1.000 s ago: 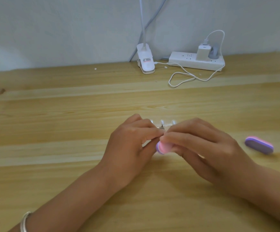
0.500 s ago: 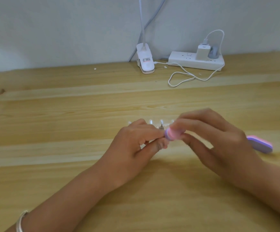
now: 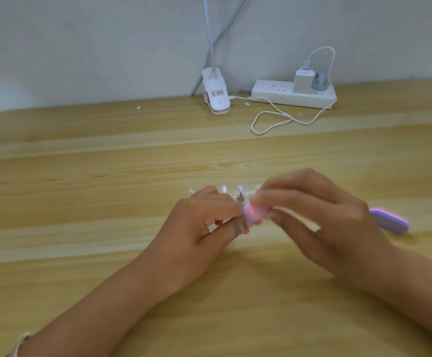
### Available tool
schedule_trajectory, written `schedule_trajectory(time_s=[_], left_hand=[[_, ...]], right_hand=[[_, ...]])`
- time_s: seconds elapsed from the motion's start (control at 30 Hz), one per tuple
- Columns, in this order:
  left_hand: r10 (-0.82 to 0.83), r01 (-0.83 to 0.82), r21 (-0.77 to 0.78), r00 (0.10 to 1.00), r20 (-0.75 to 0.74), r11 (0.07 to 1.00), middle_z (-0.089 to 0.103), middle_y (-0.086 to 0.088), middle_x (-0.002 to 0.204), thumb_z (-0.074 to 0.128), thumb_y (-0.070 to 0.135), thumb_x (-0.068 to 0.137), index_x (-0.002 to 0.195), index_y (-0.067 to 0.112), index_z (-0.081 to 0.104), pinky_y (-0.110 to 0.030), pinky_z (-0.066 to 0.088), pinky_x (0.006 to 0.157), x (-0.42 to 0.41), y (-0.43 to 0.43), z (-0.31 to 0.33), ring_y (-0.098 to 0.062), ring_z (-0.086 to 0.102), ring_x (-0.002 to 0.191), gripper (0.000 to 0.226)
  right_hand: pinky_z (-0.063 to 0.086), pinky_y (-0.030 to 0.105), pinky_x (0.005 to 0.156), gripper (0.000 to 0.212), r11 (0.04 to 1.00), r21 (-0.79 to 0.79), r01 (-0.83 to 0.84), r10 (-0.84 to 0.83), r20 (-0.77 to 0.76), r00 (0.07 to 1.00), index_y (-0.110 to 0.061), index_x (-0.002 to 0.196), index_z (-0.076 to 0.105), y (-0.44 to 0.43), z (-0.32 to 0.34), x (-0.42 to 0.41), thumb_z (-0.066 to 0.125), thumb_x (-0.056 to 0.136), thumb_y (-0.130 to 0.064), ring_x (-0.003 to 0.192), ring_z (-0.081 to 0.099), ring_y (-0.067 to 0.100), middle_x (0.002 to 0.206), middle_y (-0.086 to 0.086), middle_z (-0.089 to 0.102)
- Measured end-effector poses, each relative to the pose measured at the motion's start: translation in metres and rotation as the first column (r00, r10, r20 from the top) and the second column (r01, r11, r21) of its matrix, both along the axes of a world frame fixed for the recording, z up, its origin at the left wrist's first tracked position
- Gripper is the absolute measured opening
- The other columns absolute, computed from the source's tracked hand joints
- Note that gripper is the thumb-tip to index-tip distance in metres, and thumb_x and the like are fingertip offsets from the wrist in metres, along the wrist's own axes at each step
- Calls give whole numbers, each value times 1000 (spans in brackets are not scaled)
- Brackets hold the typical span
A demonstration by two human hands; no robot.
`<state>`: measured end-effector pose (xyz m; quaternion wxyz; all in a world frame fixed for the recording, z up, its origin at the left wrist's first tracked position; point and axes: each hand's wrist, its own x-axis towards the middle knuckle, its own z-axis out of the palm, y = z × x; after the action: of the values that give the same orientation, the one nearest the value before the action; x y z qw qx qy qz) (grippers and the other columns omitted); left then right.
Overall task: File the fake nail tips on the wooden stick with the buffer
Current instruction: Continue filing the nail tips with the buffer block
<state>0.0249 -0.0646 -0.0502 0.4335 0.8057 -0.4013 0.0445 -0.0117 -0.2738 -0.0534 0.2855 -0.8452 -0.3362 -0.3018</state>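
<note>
Small pink oval buffer block [image 3: 254, 215] edging back towards left hand [image 3: 196, 228], right hand [image 3: 325, 215] pinching it, blurring, left hand gripping wooden stick, largely hidden, clear fake nail tips [image 3: 240, 188] showing just behind fingers, above pale wooden worktop [image 3: 106, 202].

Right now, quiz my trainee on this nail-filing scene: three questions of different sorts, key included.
1. True or false: the right hand holds the pink buffer.
2. The spare purple buffer lies: A) against the lamp's clip; B) on the table, right of the right hand; C) leaning on the wall.
3. How many plugs sit in the power strip?
Key: 1 true; 2 B; 3 two.
</note>
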Motion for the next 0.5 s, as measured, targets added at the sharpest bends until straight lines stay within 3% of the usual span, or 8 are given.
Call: schedule_trajectory(time_s=[0.17,0.27,0.37,0.5], left_hand=[[-27,27,-19,1000,-5,999,61,18,72,60,15,93,80,38,64,-27,39,75,-1,0,0,-5,47,69,27],[20,-21,-23,1000,-13,1000,64,10,73,61,19,92,81,32,67,-28,40,74,1,0,-1,-13,48,72,18],[-6,6,-3,999,-40,1000,65,7,73,58,15,95,81,26,68,-31,41,75,0,1,-1,-17,50,72,20],[-5,5,2,994,-106,1000,71,8,80,57,20,95,84,30,70,-22,41,76,-3,1,2,-13,55,78,19]], right_hand=[[47,25,92,17,994,-45,-103,102,-9,995,-4,104,76,6,-3,-3,60,98,-2,98,62,20,106,7,67],[50,29,90,16,1000,-14,-27,27,-19,999,-3,105,74,-4,2,3,62,95,0,99,63,19,107,5,66],[47,25,91,16,997,-19,-80,79,-15,997,-4,105,74,3,-1,-2,60,97,-1,100,61,17,108,5,66],[48,26,91,16,999,6,-51,51,-5,999,-5,105,73,-2,2,0,59,98,-5,101,62,16,109,5,65]])
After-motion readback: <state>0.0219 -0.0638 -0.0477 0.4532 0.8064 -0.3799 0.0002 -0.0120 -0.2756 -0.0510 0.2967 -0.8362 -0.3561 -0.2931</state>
